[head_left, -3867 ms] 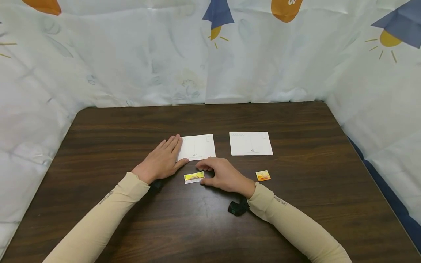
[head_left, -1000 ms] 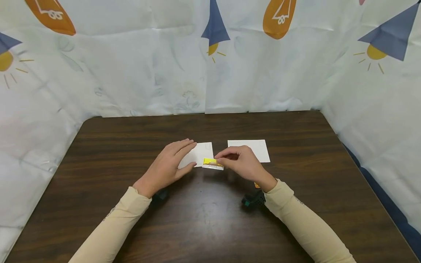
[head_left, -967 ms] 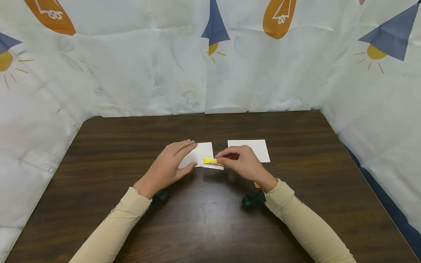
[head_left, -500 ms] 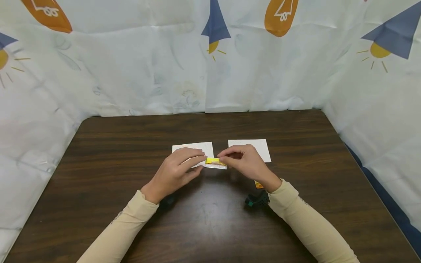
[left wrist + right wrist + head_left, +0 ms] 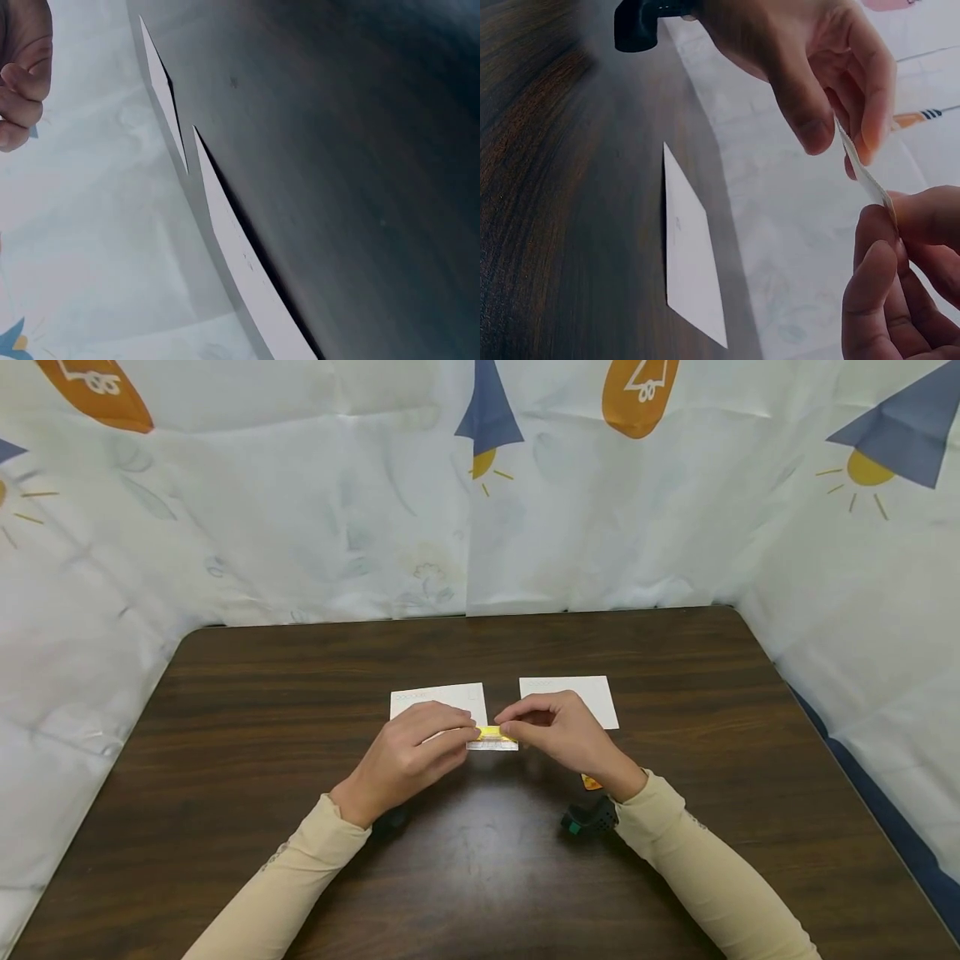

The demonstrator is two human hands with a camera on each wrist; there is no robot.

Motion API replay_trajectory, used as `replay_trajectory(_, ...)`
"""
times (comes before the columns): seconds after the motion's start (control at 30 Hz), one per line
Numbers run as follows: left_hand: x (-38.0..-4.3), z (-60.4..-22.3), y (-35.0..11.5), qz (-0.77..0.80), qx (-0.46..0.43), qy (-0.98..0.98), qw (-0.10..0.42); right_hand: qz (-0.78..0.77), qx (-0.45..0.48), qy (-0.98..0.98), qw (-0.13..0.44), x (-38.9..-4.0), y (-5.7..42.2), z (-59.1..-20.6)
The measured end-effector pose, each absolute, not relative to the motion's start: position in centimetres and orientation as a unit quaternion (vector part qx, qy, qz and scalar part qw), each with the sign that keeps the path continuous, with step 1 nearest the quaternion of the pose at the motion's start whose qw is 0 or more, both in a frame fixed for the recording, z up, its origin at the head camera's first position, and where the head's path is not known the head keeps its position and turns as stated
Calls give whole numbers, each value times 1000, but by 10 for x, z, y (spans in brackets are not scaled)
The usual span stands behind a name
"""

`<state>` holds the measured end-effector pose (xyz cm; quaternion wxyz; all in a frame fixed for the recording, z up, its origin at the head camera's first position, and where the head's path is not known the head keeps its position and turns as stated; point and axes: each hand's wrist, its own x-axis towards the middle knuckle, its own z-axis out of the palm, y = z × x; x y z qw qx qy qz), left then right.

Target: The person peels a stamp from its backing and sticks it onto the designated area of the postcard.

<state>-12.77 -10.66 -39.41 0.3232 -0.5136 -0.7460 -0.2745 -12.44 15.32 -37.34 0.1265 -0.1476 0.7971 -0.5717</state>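
Above the near edge of the left postcard (image 5: 438,695), a small yellow-and-white printed paper slip (image 5: 492,740), stamp-like, is held off the table. My right hand (image 5: 558,731) pinches its right end between thumb and forefinger. At the other end, my left hand (image 5: 420,752) grips the slip, its thumb hidden in the head view. The right wrist view shows the thin slip (image 5: 868,180) edge-on, stretched between the left hand (image 5: 795,60) above and the right hand (image 5: 900,285) below. A second postcard (image 5: 573,697) lies to the right, partly behind my right hand.
An orange printed slip (image 5: 591,782) lies on the dark wooden table (image 5: 480,877), mostly covered by the right wrist. A black wrist camera (image 5: 588,817) hangs under that wrist. White patterned cloth (image 5: 337,510) encloses the table's back and sides.
My right hand has lifted the slip from the table. My left hand has left the postcard, moved right and taken the slip's left end. The slip has tilted slightly over the last half second.
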Motion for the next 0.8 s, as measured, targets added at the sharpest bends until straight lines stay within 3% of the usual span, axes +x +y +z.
replay_trajectory(0.37,-125,-394,-105,-279,-536,-720,341,-568,-150,800,121,-125,155,-374)
replay_trajectory(0.53,-124,-393,-103,-302,-525,-718,342,-571,-150,802,92,-124,157,-373)
replay_trajectory(0.8,-121,-391,-96,-388,-462,-742,292,-614,-221,757,25,-121,162,-371)
